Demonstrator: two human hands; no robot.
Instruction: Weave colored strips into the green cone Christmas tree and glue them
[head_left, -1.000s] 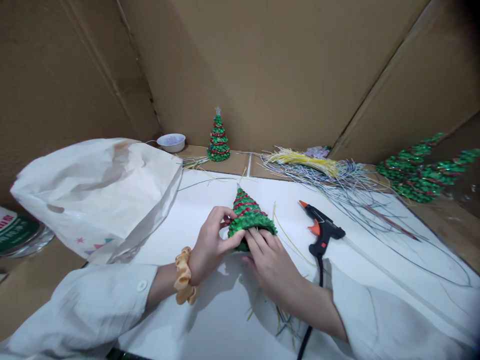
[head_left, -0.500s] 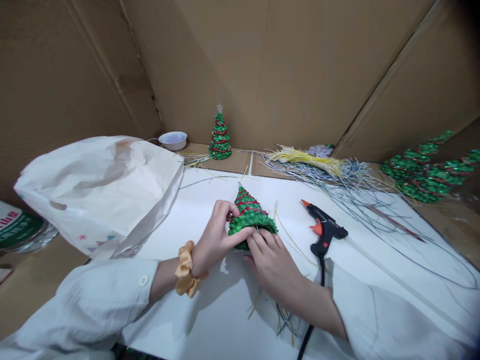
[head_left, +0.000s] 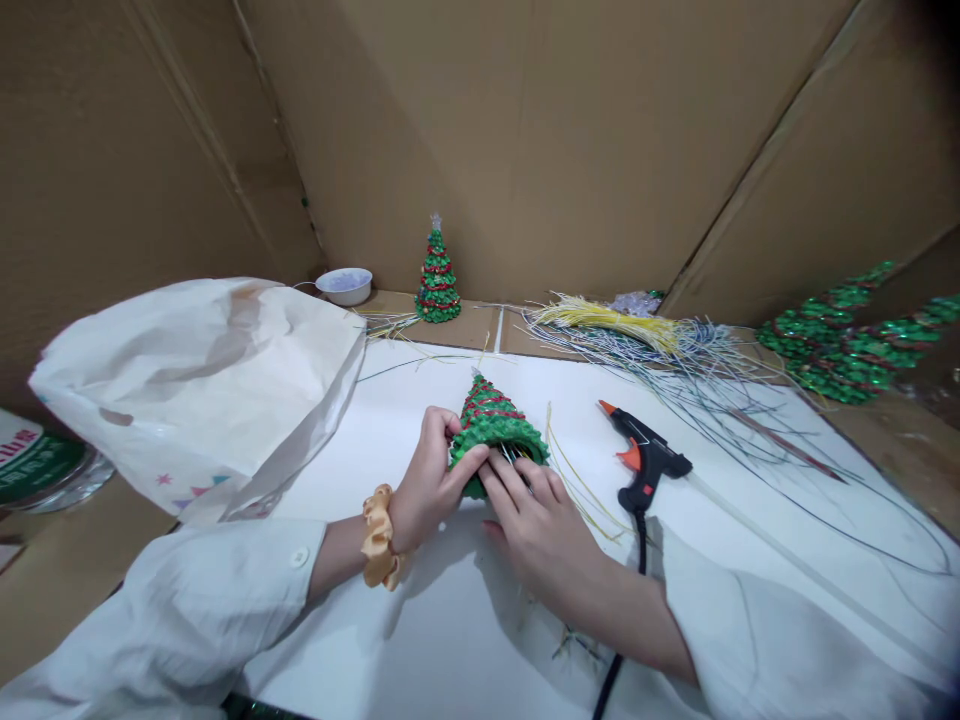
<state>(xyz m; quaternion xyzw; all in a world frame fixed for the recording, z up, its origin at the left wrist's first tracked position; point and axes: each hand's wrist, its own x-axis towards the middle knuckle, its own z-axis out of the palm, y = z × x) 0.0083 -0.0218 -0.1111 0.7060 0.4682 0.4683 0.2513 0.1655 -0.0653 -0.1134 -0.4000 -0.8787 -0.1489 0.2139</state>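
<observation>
A small green Christmas tree (head_left: 491, 405) with red garland lies tilted in front of me, its hollow base turned toward me. My left hand (head_left: 427, 475) is closed around the left side of the base, thumb on the lower rim. Fingers of my right hand (head_left: 544, 520) reach into the hollow, closed on thin wires (head_left: 511, 452) that show between them. The fingertips are hidden inside the base. To the right lies a black and orange glue gun (head_left: 643, 455) with its orange tip pointing away and left.
A finished-looking tree (head_left: 437, 280) stands at the back beside a white bowl (head_left: 345, 286). Bundled wires (head_left: 637, 325) spread across the back right, near more green trees (head_left: 840, 350). A white plastic bag (head_left: 202, 380) fills the left. Cardboard walls (head_left: 480, 130) enclose the table.
The tree has shifted slightly left and its base opening is turned more toward me, showing more of the wires inside. My right-hand fingers have moved a little within the hollow.
</observation>
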